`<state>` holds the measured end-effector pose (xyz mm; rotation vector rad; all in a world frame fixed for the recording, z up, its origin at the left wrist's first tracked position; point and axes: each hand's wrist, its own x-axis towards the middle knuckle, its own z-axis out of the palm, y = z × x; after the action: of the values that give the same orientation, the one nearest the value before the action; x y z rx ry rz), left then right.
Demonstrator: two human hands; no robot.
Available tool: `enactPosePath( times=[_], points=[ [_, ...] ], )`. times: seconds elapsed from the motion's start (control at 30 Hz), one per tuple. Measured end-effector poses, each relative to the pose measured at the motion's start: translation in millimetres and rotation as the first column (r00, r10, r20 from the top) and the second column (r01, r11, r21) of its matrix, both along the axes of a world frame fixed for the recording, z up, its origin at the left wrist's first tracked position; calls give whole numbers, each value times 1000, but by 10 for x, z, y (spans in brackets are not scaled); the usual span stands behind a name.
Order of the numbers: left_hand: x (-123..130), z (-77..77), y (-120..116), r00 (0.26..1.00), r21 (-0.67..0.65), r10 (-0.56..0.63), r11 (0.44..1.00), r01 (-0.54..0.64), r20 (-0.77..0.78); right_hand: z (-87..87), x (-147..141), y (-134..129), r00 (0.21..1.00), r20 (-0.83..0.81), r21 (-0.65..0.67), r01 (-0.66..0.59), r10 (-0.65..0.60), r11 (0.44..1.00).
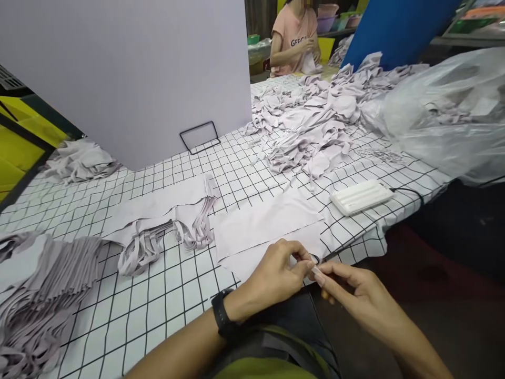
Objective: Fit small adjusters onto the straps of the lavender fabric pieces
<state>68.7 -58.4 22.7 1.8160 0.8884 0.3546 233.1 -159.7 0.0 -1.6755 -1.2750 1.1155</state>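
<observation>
My left hand (282,268), with a black watch on its wrist, is closed in a pinch near the table's front edge. Its thumb and fingertips meet those of my right hand (349,287), which is also pinched. A small pale piece (316,271) shows between the fingertips; it is too small to name. A bit of black cord or loop sits just behind them. Behind my left hand, a folded pale pink cloth (268,223) lies flat on the checkered tablecloth (165,300).
Stacked cloth pieces (67,268) and a layered cloth (158,205) lie left. A white power bank (362,197) with a cable is at the right. Behind are a cloth heap (315,118), plastic bag (445,116), grey panel (158,79), and a seated person (292,39).
</observation>
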Motion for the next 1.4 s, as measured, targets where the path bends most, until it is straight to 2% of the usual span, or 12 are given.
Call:
enactPosePath(
  times=[0.13, 0.37, 0.43, 0.5, 0.57, 0.63, 0.7, 0.8, 0.93, 1.13, 1.27, 1.4],
  points=[
    [8, 9, 132, 999, -93, 45, 995, -47, -20, -59, -36, 80, 989, -119, -59, 78, -84, 995],
    [51, -37, 319, 1000, -283, -10, 959, 17, 26, -105, -11, 209, 991, -56, -74, 119, -123, 990],
    [51, -95, 355, 1000, -191, -16, 981, 19, 16, -116, 4, 256, 987, -29, -77, 155, -157, 985],
    [58, -169, 388, 1000, 56, -13, 998, 13, -7, -120, 13, 316, 966, -40, -81, 253, -257, 964],
    [84, -241, 423, 996, 339, -20, 939, 50, -91, -105, 15, 388, 925, -64, -90, 369, -375, 925],
    [134, -296, 463, 973, 502, -38, 852, 151, -228, -75, 10, 465, 896, -73, -105, 430, -438, 897],
    [192, -333, 503, 939, 550, -37, 802, 231, -341, -48, 0, 539, 882, -63, -122, 457, -467, 881],
    [248, -385, 555, 927, 578, -9, 780, 241, -375, -50, -27, 633, 858, -89, -171, 487, -505, 857],
    [232, -472, 595, 960, 602, -15, 776, 188, -280, -102, -77, 723, 847, -115, -206, 491, -519, 846],
    [201, -526, 590, 994, 580, 2, 812, 64, -112, -88, -136, 796, 833, -163, -232, 488, -529, 841],
    [217, -545, 568, 997, 654, -11, 754, 59, -77, -99, -139, 834, 786, -250, -222, 522, -565, 824],
    [238, -578, 552, 998, 761, -21, 645, 63, -65, -156, -122, 860, 741, -321, -235, 541, -589, 808]
  ],
)
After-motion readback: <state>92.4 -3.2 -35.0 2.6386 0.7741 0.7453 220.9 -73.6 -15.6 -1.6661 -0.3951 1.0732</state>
